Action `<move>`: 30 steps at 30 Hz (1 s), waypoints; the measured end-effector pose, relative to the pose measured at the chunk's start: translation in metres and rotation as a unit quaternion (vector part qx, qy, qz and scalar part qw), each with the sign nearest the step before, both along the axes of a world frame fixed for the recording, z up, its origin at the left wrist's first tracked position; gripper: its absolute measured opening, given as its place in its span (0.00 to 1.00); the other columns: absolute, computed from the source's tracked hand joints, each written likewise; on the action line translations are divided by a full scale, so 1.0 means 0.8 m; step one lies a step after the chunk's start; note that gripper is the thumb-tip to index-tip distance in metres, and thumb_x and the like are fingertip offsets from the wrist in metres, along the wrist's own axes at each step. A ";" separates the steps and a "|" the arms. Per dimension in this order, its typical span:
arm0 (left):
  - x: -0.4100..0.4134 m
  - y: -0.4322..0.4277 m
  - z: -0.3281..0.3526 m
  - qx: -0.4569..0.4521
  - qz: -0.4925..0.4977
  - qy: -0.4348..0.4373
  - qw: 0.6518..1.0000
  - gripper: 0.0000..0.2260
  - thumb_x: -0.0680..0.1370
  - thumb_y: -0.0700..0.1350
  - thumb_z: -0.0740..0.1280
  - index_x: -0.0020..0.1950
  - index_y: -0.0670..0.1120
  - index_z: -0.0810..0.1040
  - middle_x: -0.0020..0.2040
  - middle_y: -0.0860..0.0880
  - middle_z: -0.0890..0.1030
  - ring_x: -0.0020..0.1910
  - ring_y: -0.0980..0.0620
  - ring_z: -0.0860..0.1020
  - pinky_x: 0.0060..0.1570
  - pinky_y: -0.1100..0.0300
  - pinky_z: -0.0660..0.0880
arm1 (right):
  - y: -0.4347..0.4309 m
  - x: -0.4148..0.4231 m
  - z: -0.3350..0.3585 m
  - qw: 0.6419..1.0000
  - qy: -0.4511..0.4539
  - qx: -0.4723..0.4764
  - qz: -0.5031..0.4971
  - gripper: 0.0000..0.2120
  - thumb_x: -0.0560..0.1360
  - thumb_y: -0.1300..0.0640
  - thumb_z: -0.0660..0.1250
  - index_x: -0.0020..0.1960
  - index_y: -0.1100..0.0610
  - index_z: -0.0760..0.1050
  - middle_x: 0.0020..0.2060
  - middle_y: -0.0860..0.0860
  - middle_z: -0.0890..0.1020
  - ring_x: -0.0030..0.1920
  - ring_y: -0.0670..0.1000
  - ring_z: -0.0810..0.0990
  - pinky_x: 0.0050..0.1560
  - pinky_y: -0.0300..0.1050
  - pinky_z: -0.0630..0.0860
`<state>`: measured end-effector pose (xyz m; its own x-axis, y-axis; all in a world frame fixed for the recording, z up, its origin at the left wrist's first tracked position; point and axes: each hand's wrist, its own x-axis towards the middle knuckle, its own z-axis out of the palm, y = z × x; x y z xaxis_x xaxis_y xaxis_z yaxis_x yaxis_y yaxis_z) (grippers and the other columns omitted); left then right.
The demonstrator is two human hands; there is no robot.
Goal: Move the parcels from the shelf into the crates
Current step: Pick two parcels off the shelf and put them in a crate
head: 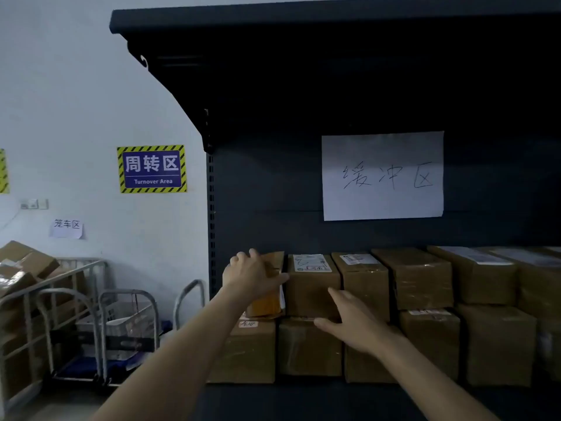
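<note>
Right hand [349,323] spread; left [252,278] grips parcel [265,305].

Perhaps twelve parcels [312,284], one shelf [267,183], two hands [252,278].

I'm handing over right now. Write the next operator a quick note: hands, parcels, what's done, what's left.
Left hand: grips the thin parcel at the left end of the upper row.
Right hand: open, fingers straight, in front of the labelled box beside it.
Parcels: two rows on the shelf; a pale crate sits low on the left.
Done: thin parcel gripped, not yet lifted out.
Left: carry the parcels to the crates.
</note>
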<state>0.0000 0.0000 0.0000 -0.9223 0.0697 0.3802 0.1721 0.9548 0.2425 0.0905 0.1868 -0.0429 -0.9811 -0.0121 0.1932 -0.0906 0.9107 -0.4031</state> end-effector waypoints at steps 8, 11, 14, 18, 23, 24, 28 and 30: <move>-0.031 0.014 -0.004 0.045 0.048 -0.031 0.997 0.35 0.66 0.72 0.61 0.58 0.45 0.77 0.53 0.45 0.78 0.51 0.45 0.77 0.39 0.58 0.73 | 0.008 0.008 -0.002 1.000 -0.015 0.010 0.012 0.37 0.76 0.41 0.60 0.77 0.53 0.49 0.75 0.49 0.56 0.74 0.49 0.56 0.71 0.45 0.60; -0.020 0.004 -0.006 0.108 0.048 -0.041 0.992 0.35 0.67 0.70 0.59 0.59 0.43 0.75 0.55 0.42 0.76 0.52 0.42 0.75 0.45 0.53 0.77 | 0.012 0.012 -0.006 1.000 -0.018 -0.001 0.025 0.36 0.76 0.41 0.60 0.77 0.53 0.49 0.75 0.50 0.55 0.74 0.49 0.56 0.72 0.46 0.60; 0.019 -0.017 -0.012 0.193 0.024 0.013 0.981 0.33 0.68 0.66 0.59 0.60 0.42 0.73 0.53 0.41 0.75 0.52 0.41 0.74 0.51 0.49 0.76 | 0.011 0.016 -0.006 0.998 -0.028 -0.032 0.045 0.36 0.76 0.42 0.60 0.77 0.54 0.49 0.76 0.50 0.54 0.75 0.50 0.54 0.72 0.46 0.57; 0.095 -0.037 -0.044 0.329 -0.022 0.087 0.940 0.33 0.69 0.67 0.61 0.64 0.44 0.69 0.54 0.46 0.73 0.55 0.46 0.73 0.54 0.51 0.73 | -0.006 0.022 -0.004 0.990 -0.022 -0.118 0.072 0.35 0.75 0.40 0.60 0.75 0.55 0.55 0.74 0.51 0.61 0.73 0.50 0.60 0.71 0.45 0.61; 0.156 -0.025 -0.081 0.539 -0.119 0.057 0.832 0.19 0.77 0.49 0.64 0.66 0.45 0.70 0.57 0.49 0.79 0.53 0.56 0.78 0.48 0.65 0.75 | -0.045 0.047 0.002 0.930 -0.076 -0.327 0.148 0.18 0.73 0.40 0.61 0.60 0.44 0.70 0.60 0.41 0.76 0.58 0.40 0.75 0.56 0.33 0.70; 0.163 -0.023 -0.087 0.566 -0.130 0.052 0.813 0.17 0.78 0.47 0.63 0.65 0.45 0.70 0.57 0.49 0.79 0.53 0.57 0.78 0.48 0.67 0.74 | -0.048 0.051 0.002 0.925 -0.074 -0.339 0.156 0.11 0.75 0.43 0.61 0.57 0.41 0.68 0.56 0.36 0.75 0.52 0.35 0.73 0.49 0.28 0.69; 0.181 -0.033 -0.102 0.593 -0.159 -0.005 0.790 0.14 0.78 0.43 0.62 0.64 0.44 0.72 0.58 0.48 0.80 0.54 0.55 0.80 0.50 0.65 0.77 | -0.057 0.060 -0.001 0.930 -0.008 -0.323 0.175 0.19 0.78 0.53 0.62 0.67 0.47 0.62 0.51 0.34 0.68 0.51 0.33 0.67 0.37 0.19 0.65; 0.186 -0.038 -0.103 0.567 -0.167 -0.017 0.807 0.12 0.78 0.41 0.62 0.62 0.46 0.74 0.55 0.50 0.81 0.50 0.60 0.81 0.43 0.71 0.76 | -0.063 0.064 -0.005 0.936 0.022 -0.304 0.178 0.21 0.77 0.55 0.63 0.69 0.49 0.63 0.52 0.36 0.71 0.56 0.37 0.70 0.38 0.20 0.66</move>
<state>0.1489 -0.0304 -0.0827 -0.9351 -0.0580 0.3497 0.3493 0.0183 0.9369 0.1414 0.1362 -0.0466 -0.9269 -0.2109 0.3105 -0.3729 0.4237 -0.8255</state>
